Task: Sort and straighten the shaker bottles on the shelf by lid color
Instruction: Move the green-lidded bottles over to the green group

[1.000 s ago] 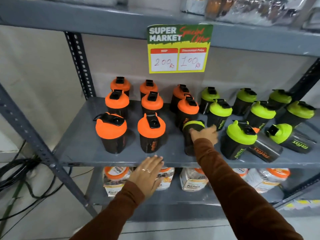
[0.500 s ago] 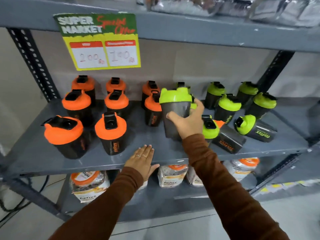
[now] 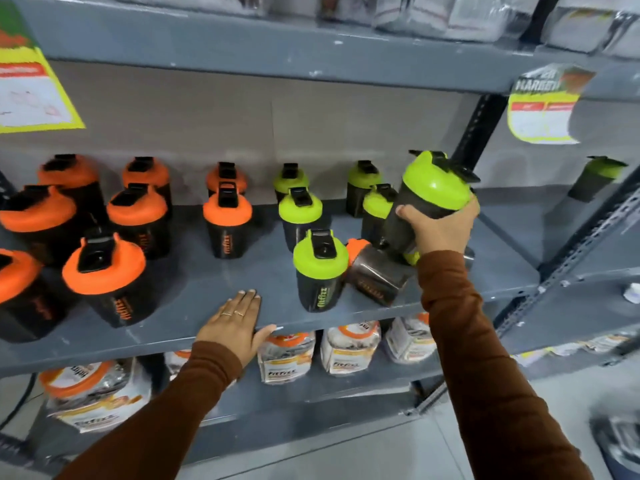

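Dark shaker bottles stand on a grey metal shelf (image 3: 214, 275). Several orange-lidded ones (image 3: 227, 220) fill the left half, and several green-lidded ones (image 3: 299, 216) stand to the right of them. My right hand (image 3: 441, 228) grips a green-lidded shaker (image 3: 429, 195) by its body, lifted and tilted above the shelf's right part. Under it an orange-lidded shaker (image 3: 377, 275) lies on its side behind an upright green-lidded shaker (image 3: 320, 268) at the front. My left hand (image 3: 235, 323) rests flat on the shelf's front edge, fingers spread, holding nothing.
A lower shelf holds packaged jars (image 3: 287, 355) with orange and white labels. The upper shelf (image 3: 277, 39) carries wrapped goods. Price signs hang at left (image 3: 31, 88) and right (image 3: 547, 105). A neighbouring rack at right holds another green-lidded shaker (image 3: 595, 178).
My right hand has lifted the green-lidded shaker from the front middle and carried it right, over the green group. The view swung right. My left hand stays on the shelf edge.
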Action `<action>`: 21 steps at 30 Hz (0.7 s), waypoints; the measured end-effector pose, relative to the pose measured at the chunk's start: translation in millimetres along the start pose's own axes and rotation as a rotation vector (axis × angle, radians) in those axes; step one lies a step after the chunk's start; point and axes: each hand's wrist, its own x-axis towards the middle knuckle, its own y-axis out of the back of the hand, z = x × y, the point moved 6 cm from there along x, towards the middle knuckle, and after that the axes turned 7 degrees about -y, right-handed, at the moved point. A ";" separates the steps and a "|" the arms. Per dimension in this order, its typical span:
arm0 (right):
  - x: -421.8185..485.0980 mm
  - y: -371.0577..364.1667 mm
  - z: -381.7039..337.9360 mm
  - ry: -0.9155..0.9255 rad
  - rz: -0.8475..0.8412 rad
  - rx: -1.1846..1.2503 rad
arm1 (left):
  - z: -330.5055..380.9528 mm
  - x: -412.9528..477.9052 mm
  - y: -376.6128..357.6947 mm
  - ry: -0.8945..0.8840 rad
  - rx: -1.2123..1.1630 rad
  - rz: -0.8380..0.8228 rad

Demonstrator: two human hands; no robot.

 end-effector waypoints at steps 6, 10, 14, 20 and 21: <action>32.5 25.0 58.5 -0.118 -0.052 -0.172 | 1.0 0.3 -3.0 0.028 0.023 -0.016; 44.9 36.7 80.4 -0.186 -0.050 -0.262 | 3.1 0.0 -1.2 0.040 0.051 -0.042; 51.3 36.8 94.9 -0.224 -0.077 -0.316 | 3.9 0.9 -0.7 0.052 0.080 -0.055; 30.4 34.6 74.6 0.161 0.058 -0.388 | 5.7 -0.2 1.5 0.066 0.068 -0.059; 14.1 30.2 60.0 0.397 0.037 -0.387 | 5.7 -0.2 1.4 0.067 0.062 -0.054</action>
